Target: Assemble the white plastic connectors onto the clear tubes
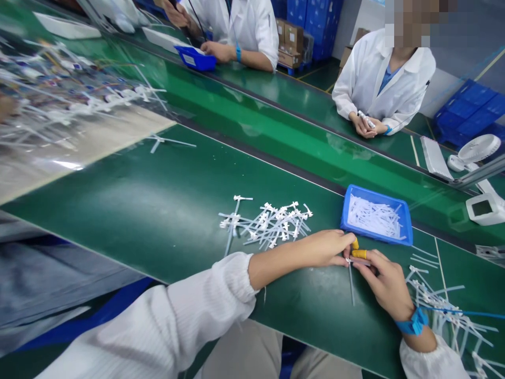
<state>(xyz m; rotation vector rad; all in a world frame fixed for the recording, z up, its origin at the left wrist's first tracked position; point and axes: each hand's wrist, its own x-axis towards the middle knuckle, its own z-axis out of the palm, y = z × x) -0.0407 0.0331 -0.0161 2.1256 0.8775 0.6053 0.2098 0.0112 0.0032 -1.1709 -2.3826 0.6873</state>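
Observation:
My left hand (335,246) and my right hand (386,279) meet over the green bench, fingers pinched together. Between them is a small white connector with a translucent tube (352,287) hanging down from it. Yellow covers (359,254) sit on some fingertips, and a blue band (413,322) circles my right wrist. Just beyond my hands stands a blue bin (406,221) filled with short pale tube pieces (373,217). A pile of white connectors with tubes (276,221) lies left of the bin. More such connectors (445,310) lie beside my right wrist.
Several loose tubes (426,258) lie right of the bin. At the far left, a plastic-covered surface (130,129) bears a tangle of tube assemblies. Across the green conveyor belt (292,142), two people in white coats work at the opposite bench, one near a blue tray (195,58).

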